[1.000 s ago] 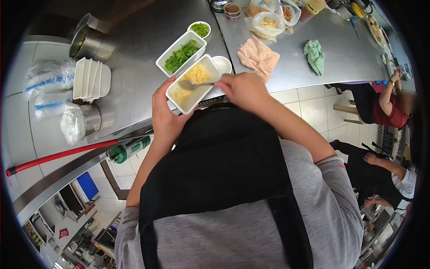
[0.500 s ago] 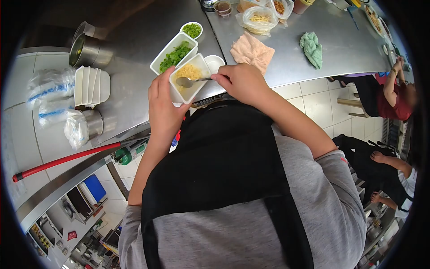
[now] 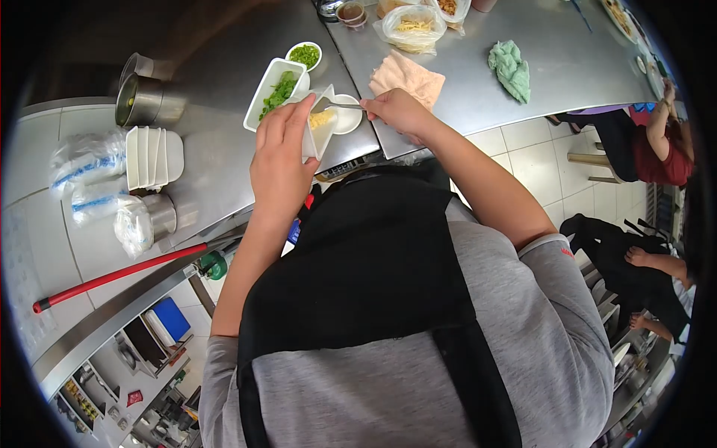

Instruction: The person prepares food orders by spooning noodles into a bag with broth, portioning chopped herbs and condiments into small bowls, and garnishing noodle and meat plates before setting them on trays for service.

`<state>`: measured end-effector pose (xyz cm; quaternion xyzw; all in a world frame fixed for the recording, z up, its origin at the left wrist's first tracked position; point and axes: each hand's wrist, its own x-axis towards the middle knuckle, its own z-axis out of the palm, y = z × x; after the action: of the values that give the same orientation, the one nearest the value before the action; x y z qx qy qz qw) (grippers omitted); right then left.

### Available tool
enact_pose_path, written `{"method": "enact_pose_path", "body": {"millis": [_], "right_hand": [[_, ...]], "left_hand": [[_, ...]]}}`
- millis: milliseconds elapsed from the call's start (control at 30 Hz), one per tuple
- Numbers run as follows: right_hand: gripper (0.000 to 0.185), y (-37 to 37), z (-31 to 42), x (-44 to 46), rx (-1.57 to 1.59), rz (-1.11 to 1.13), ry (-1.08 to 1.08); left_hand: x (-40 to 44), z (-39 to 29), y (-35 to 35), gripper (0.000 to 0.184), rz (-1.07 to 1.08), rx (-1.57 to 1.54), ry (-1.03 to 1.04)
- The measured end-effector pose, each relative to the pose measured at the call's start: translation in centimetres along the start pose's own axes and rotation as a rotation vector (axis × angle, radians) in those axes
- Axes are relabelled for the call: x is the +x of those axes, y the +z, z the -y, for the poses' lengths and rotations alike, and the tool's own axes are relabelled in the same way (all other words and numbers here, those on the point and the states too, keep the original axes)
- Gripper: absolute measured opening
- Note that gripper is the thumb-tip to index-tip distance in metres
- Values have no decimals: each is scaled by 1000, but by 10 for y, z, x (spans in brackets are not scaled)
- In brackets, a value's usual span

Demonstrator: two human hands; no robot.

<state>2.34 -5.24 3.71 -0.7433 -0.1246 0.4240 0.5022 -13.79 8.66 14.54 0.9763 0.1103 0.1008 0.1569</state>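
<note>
My left hand point(image 3: 281, 163) grips a white rectangular container point(image 3: 323, 137), tilted to the right over a small white bowl point(image 3: 349, 118). Chopped yellowish pieces point(image 3: 321, 119), perhaps minced garlic, lie inside the container. Between the fingers of my right hand point(image 3: 398, 113) is the handle of a metal spoon point(image 3: 346, 106), whose head reaches into the tilted container and is partly hidden by its wall. Behind my left fingers stands another white container point(image 3: 260, 95) with green leaves point(image 3: 280, 93). A round bowl of chopped green herbs point(image 3: 305, 54) sits just beyond it.
A peach cloth point(image 3: 407, 78) and a green cloth point(image 3: 510, 71) lie on the steel counter. Open plastic bags of food point(image 3: 412, 28) stand at the back. Stacked white containers point(image 3: 154, 157) and a metal pot point(image 3: 140, 100) are at left. Two other people are at far right.
My left hand has tipped the container to the right, toward the small bowl. The spoon has moved to its upper edge, and my right hand has shifted slightly. The view has turned a little.
</note>
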Motion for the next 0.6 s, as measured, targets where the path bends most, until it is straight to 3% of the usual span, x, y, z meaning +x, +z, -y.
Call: {"method": "enact_pose_path", "body": {"millis": [367,467,533,600], "right_hand": [[36,-17,-22,-18,-113,-37,-48],[36,-15,-11,-26,-75,-83,-186],[35,1,9,-30,-184,16,-315],[34,17,16,-23,-248,-37,-333]], "left_hand": [[6,-12,5,94,18,165,76],[7,-15,4,93,19,181,79],[8,-17,4,93,34,182,91],[9,-18,3,92,45,182,105]]}}
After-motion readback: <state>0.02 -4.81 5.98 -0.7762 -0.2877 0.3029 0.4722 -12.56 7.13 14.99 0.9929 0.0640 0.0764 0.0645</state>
